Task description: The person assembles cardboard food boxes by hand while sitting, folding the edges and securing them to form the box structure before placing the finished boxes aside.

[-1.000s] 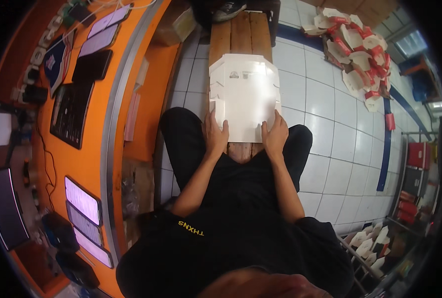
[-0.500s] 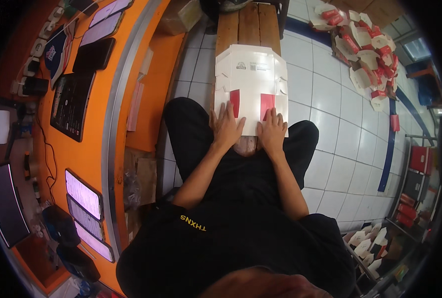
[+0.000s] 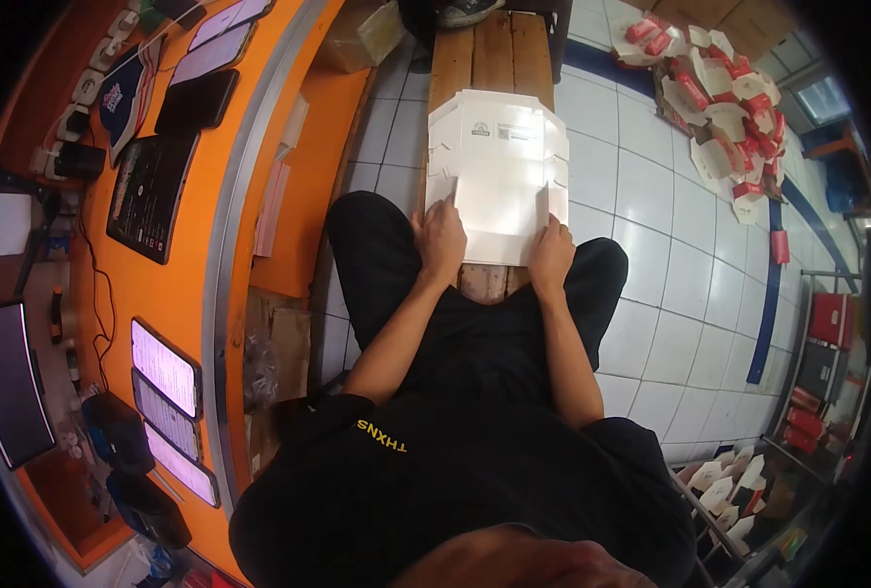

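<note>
A flat white cardboard box blank (image 3: 499, 181) with slotted side flaps lies along the wooden bench (image 3: 494, 54) between my knees. My left hand (image 3: 441, 243) is closed on its near left part, fingers bent round a side flap. On the near right edge my right hand (image 3: 552, 257) pinches the other flap, which stands partly raised. The fingertips of both hands are partly hidden by the card.
To my left runs an orange counter (image 3: 176, 304) with several phones, a tablet (image 3: 151, 196) and a cap (image 3: 127, 103). A heap of red and white folded boxes (image 3: 725, 108) lies on the tiled floor at the far right. More boxes (image 3: 729, 490) fill a rack at the near right.
Both hands have gone from lying spread on the blank to gripping its side flaps. The red patches on the flaps have turned out of sight as the flaps lift.
</note>
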Action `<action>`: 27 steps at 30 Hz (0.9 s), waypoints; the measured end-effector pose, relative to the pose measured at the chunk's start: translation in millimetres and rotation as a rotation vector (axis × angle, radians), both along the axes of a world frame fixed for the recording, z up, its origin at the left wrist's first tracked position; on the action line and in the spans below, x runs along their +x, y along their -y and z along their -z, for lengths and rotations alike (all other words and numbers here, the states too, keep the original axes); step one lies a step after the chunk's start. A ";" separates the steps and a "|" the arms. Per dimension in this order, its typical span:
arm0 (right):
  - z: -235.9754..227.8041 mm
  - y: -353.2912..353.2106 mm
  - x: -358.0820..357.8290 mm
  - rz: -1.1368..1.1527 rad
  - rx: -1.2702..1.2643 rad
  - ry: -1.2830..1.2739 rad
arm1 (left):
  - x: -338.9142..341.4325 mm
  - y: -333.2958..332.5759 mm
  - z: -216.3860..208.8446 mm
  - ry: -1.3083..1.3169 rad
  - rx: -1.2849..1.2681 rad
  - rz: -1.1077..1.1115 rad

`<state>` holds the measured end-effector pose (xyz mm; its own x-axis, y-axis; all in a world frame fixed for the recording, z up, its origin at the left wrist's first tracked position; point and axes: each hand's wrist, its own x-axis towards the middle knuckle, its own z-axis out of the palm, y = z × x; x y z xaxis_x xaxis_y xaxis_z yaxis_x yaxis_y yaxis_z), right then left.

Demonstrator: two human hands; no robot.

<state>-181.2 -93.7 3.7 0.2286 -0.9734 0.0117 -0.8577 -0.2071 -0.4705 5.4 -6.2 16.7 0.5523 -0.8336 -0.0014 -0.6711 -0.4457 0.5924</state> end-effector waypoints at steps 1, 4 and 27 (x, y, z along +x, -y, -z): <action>-6.4 4.0 4.9 0.047 -0.091 0.122 | 4.8 1.1 0.3 0.089 -0.127 -0.039; -32.9 -2.6 3.9 0.112 -0.033 0.321 | 13.2 -8.7 0.4 0.138 -0.311 -0.059; -34.7 -18.6 -25.9 -0.077 -0.045 0.325 | -33.2 90.9 30.2 -0.911 0.026 0.138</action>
